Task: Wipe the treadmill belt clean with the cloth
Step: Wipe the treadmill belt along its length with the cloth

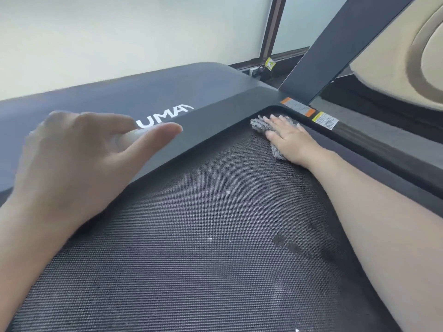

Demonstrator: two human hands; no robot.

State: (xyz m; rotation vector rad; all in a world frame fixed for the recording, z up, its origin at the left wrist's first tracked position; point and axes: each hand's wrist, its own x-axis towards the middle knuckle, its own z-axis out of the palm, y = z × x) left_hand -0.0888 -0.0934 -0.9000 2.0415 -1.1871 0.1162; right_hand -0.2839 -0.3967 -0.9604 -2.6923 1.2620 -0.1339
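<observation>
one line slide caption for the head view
Right hand presses grey cloth into the treadmill belt's far corner; left hand hovers.

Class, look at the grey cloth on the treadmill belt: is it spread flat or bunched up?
Bunched up. The grey cloth shows crumpled folds poking out around the right hand, which presses it flat-palmed onto the belt.

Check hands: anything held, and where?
Right hand presses flat on the middle of the grey fluffy cloth, not gripping it. Left hand holds nothing.
</observation>
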